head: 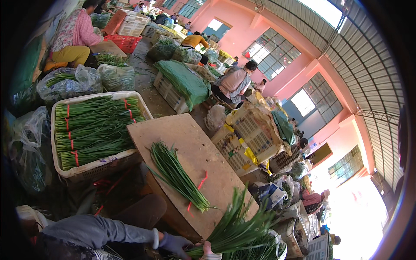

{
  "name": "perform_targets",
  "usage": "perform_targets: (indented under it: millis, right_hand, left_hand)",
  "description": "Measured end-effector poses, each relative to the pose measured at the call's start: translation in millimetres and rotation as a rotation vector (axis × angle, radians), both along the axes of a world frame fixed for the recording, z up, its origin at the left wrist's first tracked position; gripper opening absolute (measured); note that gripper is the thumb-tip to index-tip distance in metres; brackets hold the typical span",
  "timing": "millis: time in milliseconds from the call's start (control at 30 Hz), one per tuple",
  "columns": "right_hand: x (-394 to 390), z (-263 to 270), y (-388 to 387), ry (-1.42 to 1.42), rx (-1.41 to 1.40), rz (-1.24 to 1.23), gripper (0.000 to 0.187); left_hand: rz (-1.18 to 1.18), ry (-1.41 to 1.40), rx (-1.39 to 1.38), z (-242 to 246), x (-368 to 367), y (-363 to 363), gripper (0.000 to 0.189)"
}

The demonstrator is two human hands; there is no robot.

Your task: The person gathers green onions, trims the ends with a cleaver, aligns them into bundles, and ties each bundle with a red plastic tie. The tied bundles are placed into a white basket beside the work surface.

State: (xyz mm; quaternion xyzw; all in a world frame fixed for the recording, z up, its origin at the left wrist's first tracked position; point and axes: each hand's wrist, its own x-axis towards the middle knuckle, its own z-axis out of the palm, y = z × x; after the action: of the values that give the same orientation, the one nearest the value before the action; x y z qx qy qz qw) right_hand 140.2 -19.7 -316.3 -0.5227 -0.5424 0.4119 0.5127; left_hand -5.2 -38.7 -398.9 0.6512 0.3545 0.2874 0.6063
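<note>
A loose bunch of long green leaves, which look like garlic chives (239,224), is held low in the view at the near end of a wooden board (182,133). My right hand (207,248), with a striped cuff behind it, is closed around the stems. My left hand (177,244), in a grey-purple glove, is at the stem ends and appears to grip them too; its fingertips are partly hidden. Another bunch of chives (177,175) lies on the board, its stem end over a red tie strip (202,180).
Left of the board stands a white plastic crate (97,174) of chive bunches bound with red ties. A clear plastic bag (31,152) lies beside it. More greens sit in a bag (276,242) at lower right. Stacked crates (250,130) and several seated people are beyond.
</note>
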Motion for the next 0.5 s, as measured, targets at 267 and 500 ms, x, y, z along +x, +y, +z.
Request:
perform_targets:
  millis: [267, 500]
  right_hand:
    - [-2.0, 0.1, 6.6, -0.067, -0.09, 0.338, 0.036]
    - [1.8, 28.1, 52.3, -0.053, 0.192, 0.425, 0.03]
  left_hand:
    - [0.093, -0.284, -0.199, 65.5, -28.5, 57.6, 0.059]
    - [0.19, -0.542, 0.03, 174.2, -4.9, 95.8, 0.034]
